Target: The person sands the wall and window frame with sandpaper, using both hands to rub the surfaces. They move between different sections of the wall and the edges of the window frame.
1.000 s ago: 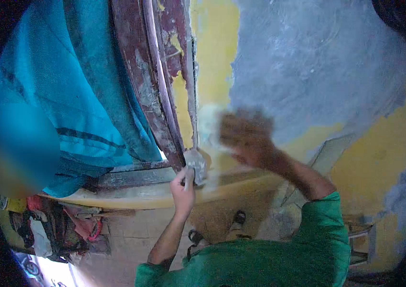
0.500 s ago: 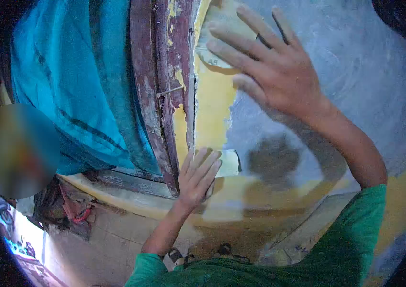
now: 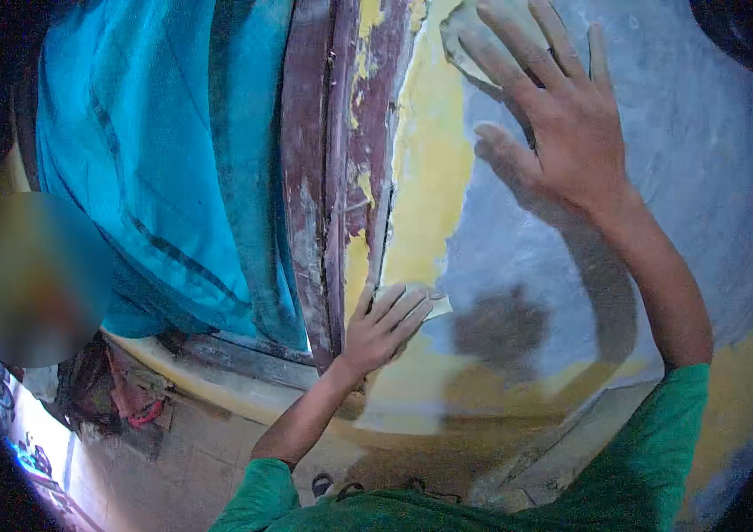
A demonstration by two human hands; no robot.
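Note:
My right hand (image 3: pixel 571 133) lies against the upper wall, fingers long and apart. Under its fingers it holds a pale sheet of sandpaper (image 3: pixel 459 40) pressed to the surface; a dark edge of it shows between thumb and forefinger. Lower down and to the left, my left hand (image 3: pixel 382 330) rests flat on the wall beside the door frame. A second, smaller pale piece of sandpaper (image 3: pixel 439 308) sticks out past its fingertips, the rest hidden under the hand. The wall (image 3: pixel 695 177) is grey in patches, with a yellow strip (image 3: pixel 429 151) along the frame.
A worn maroon door frame (image 3: pixel 310 177) with flaking paint stands left of the wall. A blue curtain (image 3: pixel 155 160) hangs beside it. On the floor (image 3: pixel 208 452) at lower left lies a heap of cloth (image 3: pixel 132 390). A blurred round patch covers part of the far left.
The view has shifted, so frame and wall sit further right and lower. Against the wall, my right hand has slid upward with its sandpaper. My left hand has also moved up and left with its piece.

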